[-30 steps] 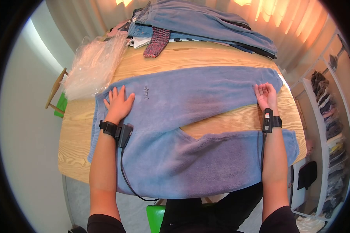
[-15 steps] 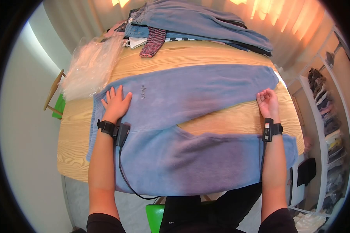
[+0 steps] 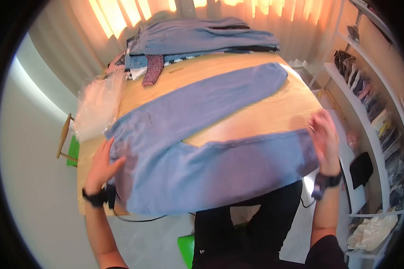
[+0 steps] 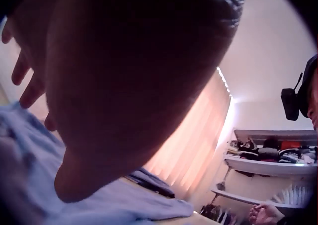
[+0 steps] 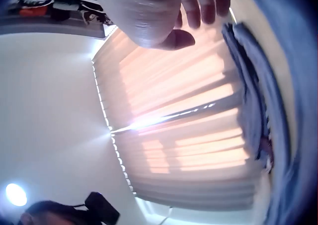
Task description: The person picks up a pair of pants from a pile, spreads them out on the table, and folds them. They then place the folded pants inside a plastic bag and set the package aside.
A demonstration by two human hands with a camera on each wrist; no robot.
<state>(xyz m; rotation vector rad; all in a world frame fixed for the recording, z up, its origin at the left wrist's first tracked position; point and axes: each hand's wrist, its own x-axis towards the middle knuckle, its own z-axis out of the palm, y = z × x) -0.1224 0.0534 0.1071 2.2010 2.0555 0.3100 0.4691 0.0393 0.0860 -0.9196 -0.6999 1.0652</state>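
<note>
Nearer me than before, my left hand [image 3: 104,167] lies with fingers spread at the waist [image 3: 126,179] of the blue pants [image 3: 170,170] on the bench [image 3: 256,115]; my right hand [image 3: 324,139], loosely bent, meets the near cuff [image 3: 306,150]

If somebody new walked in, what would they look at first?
Probably the big blue trousers, spread across the wooden table, with the left hand at the waist end and the right hand by the nearer leg's end. Next might come the curtains glowing orange behind the table, then the crinkly clear plastic on its far left.
</note>
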